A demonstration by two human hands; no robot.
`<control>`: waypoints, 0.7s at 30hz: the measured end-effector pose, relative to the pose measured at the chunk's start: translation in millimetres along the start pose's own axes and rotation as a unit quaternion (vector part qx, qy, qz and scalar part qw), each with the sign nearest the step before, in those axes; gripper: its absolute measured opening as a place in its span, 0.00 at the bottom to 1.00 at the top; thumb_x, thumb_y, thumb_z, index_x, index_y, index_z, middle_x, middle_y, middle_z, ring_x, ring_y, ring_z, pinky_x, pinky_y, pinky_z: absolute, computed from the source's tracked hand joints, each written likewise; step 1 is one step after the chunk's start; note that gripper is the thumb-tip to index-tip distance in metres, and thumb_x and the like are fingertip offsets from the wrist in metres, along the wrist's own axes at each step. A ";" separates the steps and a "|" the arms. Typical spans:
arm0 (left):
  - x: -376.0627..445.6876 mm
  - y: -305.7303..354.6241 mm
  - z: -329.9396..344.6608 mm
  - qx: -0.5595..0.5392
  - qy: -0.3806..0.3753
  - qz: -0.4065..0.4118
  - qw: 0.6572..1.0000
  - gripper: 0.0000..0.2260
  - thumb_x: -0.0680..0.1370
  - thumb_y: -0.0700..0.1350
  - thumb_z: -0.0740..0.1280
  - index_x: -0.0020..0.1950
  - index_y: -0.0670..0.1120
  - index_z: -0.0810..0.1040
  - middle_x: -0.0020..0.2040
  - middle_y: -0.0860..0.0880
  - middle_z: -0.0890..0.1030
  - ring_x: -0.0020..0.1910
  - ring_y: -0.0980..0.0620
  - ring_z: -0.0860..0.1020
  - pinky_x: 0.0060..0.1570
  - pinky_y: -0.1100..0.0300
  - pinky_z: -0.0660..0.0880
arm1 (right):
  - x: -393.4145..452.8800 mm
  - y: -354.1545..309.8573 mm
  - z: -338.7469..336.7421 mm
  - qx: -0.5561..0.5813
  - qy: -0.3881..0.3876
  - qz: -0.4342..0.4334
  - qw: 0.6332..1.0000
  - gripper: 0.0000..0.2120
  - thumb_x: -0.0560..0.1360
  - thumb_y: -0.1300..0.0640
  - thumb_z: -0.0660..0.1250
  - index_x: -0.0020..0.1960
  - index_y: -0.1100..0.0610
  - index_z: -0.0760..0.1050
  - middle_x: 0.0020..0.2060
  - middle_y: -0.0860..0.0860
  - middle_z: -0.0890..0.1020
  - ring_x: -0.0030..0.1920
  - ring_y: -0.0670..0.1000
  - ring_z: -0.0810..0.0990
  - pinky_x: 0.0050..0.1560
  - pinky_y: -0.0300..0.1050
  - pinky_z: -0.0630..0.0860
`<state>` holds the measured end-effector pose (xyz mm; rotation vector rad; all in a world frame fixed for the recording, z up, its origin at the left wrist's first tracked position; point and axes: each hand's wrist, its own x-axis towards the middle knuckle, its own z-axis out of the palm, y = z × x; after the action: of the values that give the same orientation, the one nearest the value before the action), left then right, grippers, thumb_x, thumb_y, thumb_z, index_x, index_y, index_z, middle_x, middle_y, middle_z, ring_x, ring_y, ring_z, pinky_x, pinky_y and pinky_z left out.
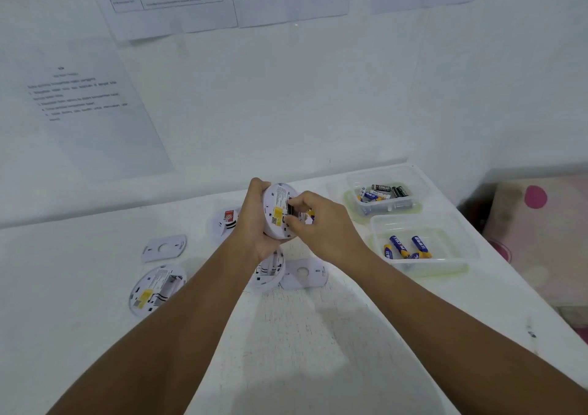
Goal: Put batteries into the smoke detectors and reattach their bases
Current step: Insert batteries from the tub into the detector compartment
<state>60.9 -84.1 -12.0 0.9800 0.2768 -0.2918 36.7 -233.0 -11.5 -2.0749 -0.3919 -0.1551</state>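
My left hand (256, 217) grips a white smoke detector (276, 206) tilted up above the table, its back with a yellow label facing me. My right hand (313, 220) pinches a blue and yellow battery (309, 214) at the detector's battery slot. Another open detector (156, 289) lies back up at the left. A third (226, 220) lies behind my left wrist, and one more (269, 271) sits partly hidden under my forearms. Two flat white bases lie loose, one base (164, 248) at the left and a second base (304, 273) beneath my right wrist.
A clear tub (423, 257) with several blue batteries stands at the right. Behind it a second tub (383, 196) holds mixed batteries. The white table (318, 335) ends at a right edge beside a pink dotted fabric (537, 223). Printed sheets hang on the wall behind.
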 end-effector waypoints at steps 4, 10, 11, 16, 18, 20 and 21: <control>-3.7 -1.0 4.4 0.002 -0.005 0.006 1.000 0.13 0.77 0.54 0.59 0.40 0.46 0.74 0.37 0.47 0.74 0.34 0.49 0.73 0.36 0.59 0.73 | 5.6 -2.5 -0.8 0.118 -0.002 0.106 0.987 0.09 0.75 0.58 0.74 0.53 0.50 0.80 0.44 0.46 0.83 0.39 0.43 0.80 0.36 0.32 0.72; -4.8 -4.4 -4.6 -0.010 0.003 0.011 1.000 0.14 0.77 0.54 0.60 0.40 0.46 0.76 0.38 0.46 0.75 0.36 0.49 0.73 0.41 0.56 0.73 | 14.1 -7.0 -3.4 0.227 -0.053 0.219 0.948 0.12 0.73 0.64 0.77 0.53 0.56 0.79 0.52 0.58 0.83 0.43 0.52 0.80 0.38 0.43 0.75; -6.7 -4.4 -5.7 -0.012 -0.005 0.011 1.000 0.14 0.78 0.53 0.59 0.41 0.46 0.76 0.39 0.46 0.76 0.36 0.49 0.74 0.41 0.56 0.73 | 13.1 -7.6 -4.5 0.237 -0.054 0.228 0.943 0.12 0.72 0.64 0.77 0.53 0.56 0.79 0.51 0.59 0.83 0.42 0.53 0.79 0.38 0.44 0.75; -14.2 1.0 -3.9 -0.027 -0.030 0.008 0.999 0.14 0.78 0.53 0.59 0.49 0.45 0.79 0.41 0.45 0.78 0.38 0.48 0.75 0.44 0.55 0.75 | 9.8 -11.2 -6.7 0.302 -0.047 0.259 0.916 0.09 0.72 0.66 0.76 0.49 0.60 0.79 0.42 0.56 0.82 0.39 0.52 0.75 0.37 0.45 0.71; -15.0 1.4 -1.5 -0.025 -0.032 0.010 0.999 0.13 0.78 0.53 0.60 0.49 0.46 0.79 0.42 0.45 0.78 0.39 0.48 0.75 0.47 0.54 0.74 | 11.0 -15.0 -7.2 0.306 -0.033 0.262 0.915 0.05 0.73 0.63 0.74 0.46 0.60 0.79 0.35 0.53 0.78 0.33 0.48 0.72 0.37 0.44 0.69; -15.3 0.8 -0.9 -0.027 -0.035 0.011 0.999 0.14 0.78 0.53 0.60 0.48 0.46 0.80 0.43 0.44 0.79 0.41 0.47 0.76 0.49 0.53 0.74 | 11.7 -17.2 -9.3 0.308 -0.023 0.270 0.912 0.04 0.76 0.60 0.70 0.45 0.58 0.76 0.32 0.50 0.73 0.26 0.45 0.67 0.38 0.44 0.68; -15.4 0.7 -0.7 -0.026 -0.039 0.011 0.999 0.14 0.78 0.53 0.60 0.48 0.46 0.80 0.43 0.44 0.79 0.42 0.47 0.77 0.50 0.52 0.74 | 11.2 -17.1 -11.2 0.310 -0.018 0.273 0.911 0.04 0.77 0.59 0.68 0.45 0.58 0.74 0.33 0.50 0.72 0.24 0.45 0.66 0.37 0.44 0.68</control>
<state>46.8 -81.3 -6.3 0.9175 0.2024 -0.3011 42.0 -232.2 11.2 -1.4799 0.1263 0.3112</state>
